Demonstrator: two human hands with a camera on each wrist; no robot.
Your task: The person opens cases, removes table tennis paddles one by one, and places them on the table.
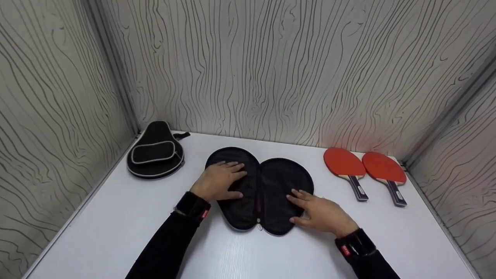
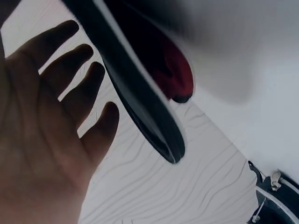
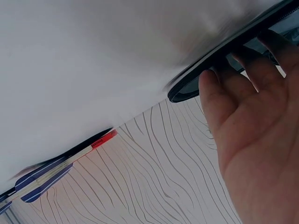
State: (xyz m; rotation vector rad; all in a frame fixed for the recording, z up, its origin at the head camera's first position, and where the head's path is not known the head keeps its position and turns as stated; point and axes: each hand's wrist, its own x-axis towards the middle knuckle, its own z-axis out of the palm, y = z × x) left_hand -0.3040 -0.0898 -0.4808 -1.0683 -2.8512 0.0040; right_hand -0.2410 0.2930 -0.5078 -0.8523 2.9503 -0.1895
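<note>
A black paddle case [image 1: 285, 182] lies unzipped and spread flat on the white table, its two halves side by side with the zipper pull at the front between them. Over the left half, my left hand [image 1: 221, 181] has its fingers extended. My right hand [image 1: 323, 213] reaches over the right half's outer edge with fingers spread. In the left wrist view the left hand [image 2: 51, 126] is beside the case's rim [image 2: 149, 114], and a dark red patch shows inside. In the right wrist view the fingertips of the right hand [image 3: 261, 126] meet the case [image 3: 189, 88].
A second, zipped black paddle case [image 1: 155, 149] with white piping lies at the back left. Two red table tennis paddles [image 1: 345, 162] [image 1: 383, 167] lie side by side at the back right, handles toward the front. Wood-patterned walls [image 1: 252, 69] enclose the table [image 1: 240, 255].
</note>
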